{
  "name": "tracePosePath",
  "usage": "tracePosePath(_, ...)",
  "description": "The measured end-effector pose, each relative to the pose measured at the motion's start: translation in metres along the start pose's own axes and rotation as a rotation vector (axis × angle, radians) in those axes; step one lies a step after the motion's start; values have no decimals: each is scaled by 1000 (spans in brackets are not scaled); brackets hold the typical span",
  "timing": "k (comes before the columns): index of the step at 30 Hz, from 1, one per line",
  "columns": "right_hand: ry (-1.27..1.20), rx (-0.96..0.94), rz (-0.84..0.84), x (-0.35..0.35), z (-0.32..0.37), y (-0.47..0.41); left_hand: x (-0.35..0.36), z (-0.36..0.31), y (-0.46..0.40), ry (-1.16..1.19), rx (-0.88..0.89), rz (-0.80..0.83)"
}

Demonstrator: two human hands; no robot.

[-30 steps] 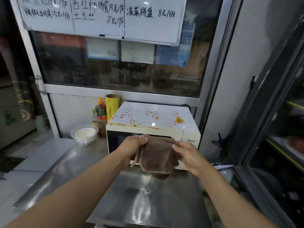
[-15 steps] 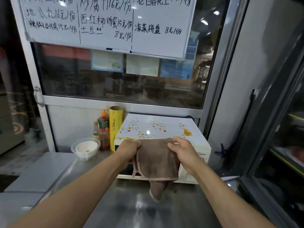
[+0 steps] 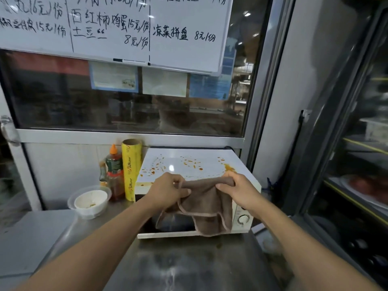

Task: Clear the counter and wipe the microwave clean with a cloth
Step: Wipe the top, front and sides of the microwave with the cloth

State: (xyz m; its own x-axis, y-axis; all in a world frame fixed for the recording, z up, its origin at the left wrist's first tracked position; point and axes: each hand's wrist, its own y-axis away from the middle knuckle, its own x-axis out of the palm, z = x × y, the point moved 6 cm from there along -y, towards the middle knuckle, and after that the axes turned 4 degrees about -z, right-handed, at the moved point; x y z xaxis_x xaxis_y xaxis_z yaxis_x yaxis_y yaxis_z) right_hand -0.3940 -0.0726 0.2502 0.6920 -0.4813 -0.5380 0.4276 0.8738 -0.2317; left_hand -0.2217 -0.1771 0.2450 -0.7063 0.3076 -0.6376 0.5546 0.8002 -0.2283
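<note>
A white microwave [image 3: 190, 162] stands on the steel counter [image 3: 189, 265], its top spattered with orange sauce spots. A brown cloth [image 3: 206, 208] hangs in front of its door, stretched between both my hands. My left hand [image 3: 167, 191] pinches the cloth's upper left edge. My right hand [image 3: 239, 191] pinches its upper right edge, near the microwave's front top corner. The cloth's lower part drapes down over the door and hides part of it.
Left of the microwave stand a yellow roll of cling film [image 3: 131, 171] and a sauce bottle with an orange cap [image 3: 114, 173]. A used plastic bowl [image 3: 90, 201] sits in front of them. A glass-fronted cabinet [image 3: 361, 164] lines the right side. A whiteboard menu [image 3: 117, 30] hangs above.
My hands have lifted the cloth up to the microwave's front top edge and pulled its upper edge taut between them. The view has moved closer to the microwave.
</note>
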Motion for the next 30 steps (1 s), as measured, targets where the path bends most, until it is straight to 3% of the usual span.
tracePosePath(3, -46, 72, -6, -7, -15, -10, 16, -5, -12, 220, -66, 71)
tracePosePath(7, -157, 76, -135, -29, -31, -26, 46, -17, -32, 349, -85, 83)
tracePosePath(11, -346, 140, -147, -58, -49, -54, 71, -28, -62, 459, -176, 155)
tracePosePath(17, -434, 157, -164, -81, -78, -134, 90, -39, -128, 379, -201, 85)
tracePosePath(20, -308, 249, -128, -72, -114, -166, 97, -26, -152, 168, -208, 69)
tracePosePath(22, -53, 260, -78, -66, -135, -177, 100, -15, -160, 82, -194, 55)
tracePosePath(24, 296, 148, -89, -65, -140, -180, 99, -5, -167, -4, -162, 12)
tracePosePath(27, 468, -63, -145, -48, -131, -167, 100, 3, -174, -144, -107, -21)
tracePosePath(30, 626, -69, 58, -9, -139, -155, 103, 7, -183, -235, -85, -32)
